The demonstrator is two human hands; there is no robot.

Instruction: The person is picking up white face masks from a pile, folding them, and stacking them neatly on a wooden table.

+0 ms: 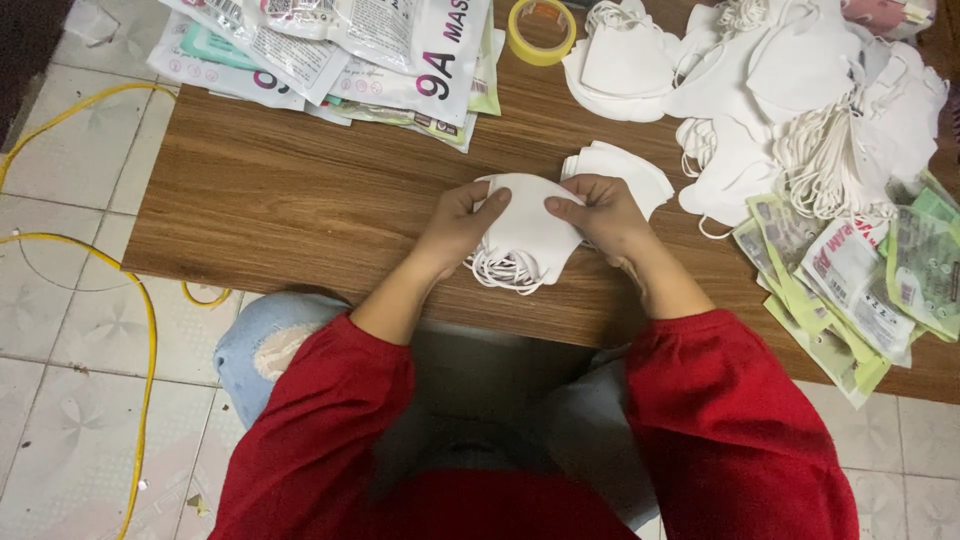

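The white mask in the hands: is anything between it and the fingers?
Nothing visible. The left hand and the right hand both grip the white mask directly, thumbs on top of it. Its ear loops hang below, over the table, clear of the fingers.

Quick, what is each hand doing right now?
Left hand: closed on the white mask stack.
Right hand: closed on the same stack.
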